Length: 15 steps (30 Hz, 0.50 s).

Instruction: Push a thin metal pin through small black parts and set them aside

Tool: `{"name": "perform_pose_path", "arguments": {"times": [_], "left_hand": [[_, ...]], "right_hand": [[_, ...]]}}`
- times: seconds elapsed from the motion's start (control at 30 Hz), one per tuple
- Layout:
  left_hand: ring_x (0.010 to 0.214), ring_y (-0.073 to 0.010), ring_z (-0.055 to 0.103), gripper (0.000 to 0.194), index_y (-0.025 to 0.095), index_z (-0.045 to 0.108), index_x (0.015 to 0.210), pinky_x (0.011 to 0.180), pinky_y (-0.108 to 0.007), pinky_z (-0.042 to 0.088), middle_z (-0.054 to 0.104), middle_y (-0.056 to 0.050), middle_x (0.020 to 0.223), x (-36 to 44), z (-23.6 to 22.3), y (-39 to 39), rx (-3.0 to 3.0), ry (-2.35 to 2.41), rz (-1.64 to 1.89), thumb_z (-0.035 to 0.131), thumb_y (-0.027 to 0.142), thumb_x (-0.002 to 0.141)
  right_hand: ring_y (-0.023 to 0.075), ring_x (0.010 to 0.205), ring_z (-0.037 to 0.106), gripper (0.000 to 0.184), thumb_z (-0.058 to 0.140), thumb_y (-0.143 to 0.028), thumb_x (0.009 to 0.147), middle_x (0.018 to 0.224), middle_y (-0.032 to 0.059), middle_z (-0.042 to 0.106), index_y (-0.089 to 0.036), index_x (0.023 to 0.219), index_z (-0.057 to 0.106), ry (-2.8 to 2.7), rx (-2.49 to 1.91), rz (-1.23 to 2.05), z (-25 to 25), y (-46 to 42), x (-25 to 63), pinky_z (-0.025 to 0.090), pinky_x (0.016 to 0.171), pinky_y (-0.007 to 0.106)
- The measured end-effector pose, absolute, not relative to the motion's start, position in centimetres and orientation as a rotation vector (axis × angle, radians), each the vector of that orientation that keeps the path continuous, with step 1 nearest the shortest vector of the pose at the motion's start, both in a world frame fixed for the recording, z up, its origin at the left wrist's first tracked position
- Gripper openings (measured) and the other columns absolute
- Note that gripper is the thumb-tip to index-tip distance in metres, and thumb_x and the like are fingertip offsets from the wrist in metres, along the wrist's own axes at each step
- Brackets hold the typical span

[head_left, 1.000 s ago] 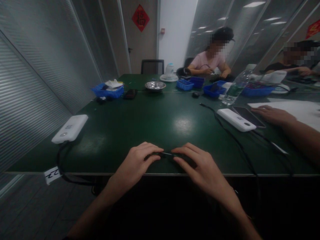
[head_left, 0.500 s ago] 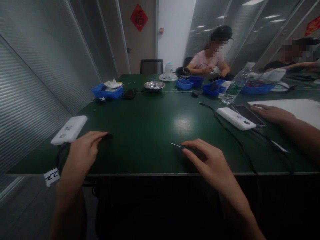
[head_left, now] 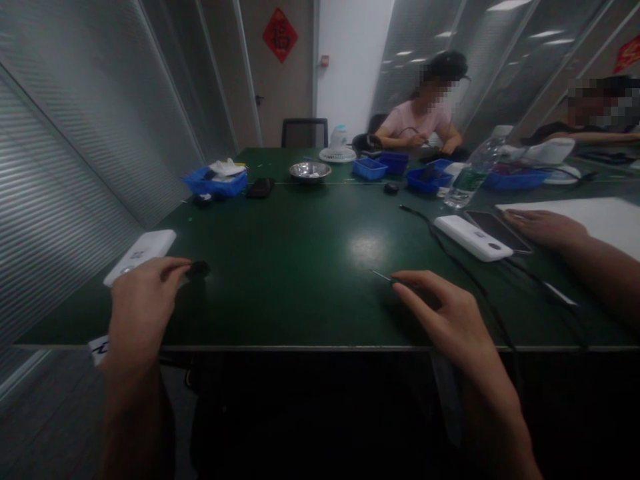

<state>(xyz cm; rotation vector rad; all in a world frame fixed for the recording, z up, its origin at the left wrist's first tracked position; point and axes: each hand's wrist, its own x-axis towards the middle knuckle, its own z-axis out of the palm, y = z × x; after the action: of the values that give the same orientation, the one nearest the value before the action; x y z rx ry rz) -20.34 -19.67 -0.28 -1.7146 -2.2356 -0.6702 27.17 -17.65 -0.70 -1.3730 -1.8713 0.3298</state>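
Note:
My left hand (head_left: 150,300) pinches a small black piece (head_left: 199,269) between thumb and fingertips, over the left part of the green table (head_left: 280,287). Its exact kind is too dark to make out. Over the right part of the table, my right hand (head_left: 445,313) is closed on a thin tool with a slim metal tip (head_left: 381,275). The tip points left, and the fingers hide the rest of the tool. A wide gap separates the two hands. Behind my left wrist lies a white power bank (head_left: 150,250) with a cable.
Another person's hand (head_left: 545,227) rests at the right near a phone (head_left: 500,231) and a second white power bank (head_left: 473,238). Further back are a metal bowl (head_left: 310,175), blue bins (head_left: 215,183), a water bottle (head_left: 473,177) and a black cable (head_left: 465,267).
My hands have moved apart: the left went left with the black piece, showing more of it, and the right went right and slightly away with the thin tool.

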Motion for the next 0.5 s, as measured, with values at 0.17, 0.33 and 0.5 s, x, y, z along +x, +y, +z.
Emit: {"name": "perform_pose_path", "arguments": {"times": [0.17,0.33,0.5], "left_hand": [[0.103,-0.029,0.072,0.036,0.014,0.075,0.113,0.099,-0.04,0.051,0.076,-0.012,0.117,-20.19,-0.56,-19.44,-1.701,-2.143,-0.784,0.05,0.038,0.101],[0.108,-0.0303,0.07,0.038,0.016,0.075,0.116,0.101,-0.043,0.05,0.075,-0.012,0.121,-20.39,-0.85,-19.21,-1.782,-2.1,-0.678,0.046,0.036,0.103],[0.117,-0.0313,0.067,0.042,0.014,0.074,0.12,0.105,-0.045,0.048,0.072,-0.014,0.127,-20.59,-1.0,-19.11,-1.874,-2.078,-0.6,0.04,0.033,0.103]], "right_hand": [[0.0284,0.1,0.075,0.028,0.063,-0.047,0.098,0.108,0.0064,0.079,-0.025,0.108,0.077,-1.872,-1.372,0.327,-0.53,-17.75,27.01,0.058,0.089,0.043],[0.0287,0.099,0.075,0.028,0.062,-0.046,0.098,0.108,0.0072,0.079,-0.025,0.108,0.077,-1.876,-1.367,0.333,-0.56,-17.71,26.96,0.058,0.086,0.043],[0.0274,0.101,0.075,0.027,0.063,-0.046,0.098,0.11,0.0059,0.079,-0.026,0.109,0.077,-1.869,-1.372,0.348,-0.72,-17.69,27.07,0.057,0.09,0.042]]}}
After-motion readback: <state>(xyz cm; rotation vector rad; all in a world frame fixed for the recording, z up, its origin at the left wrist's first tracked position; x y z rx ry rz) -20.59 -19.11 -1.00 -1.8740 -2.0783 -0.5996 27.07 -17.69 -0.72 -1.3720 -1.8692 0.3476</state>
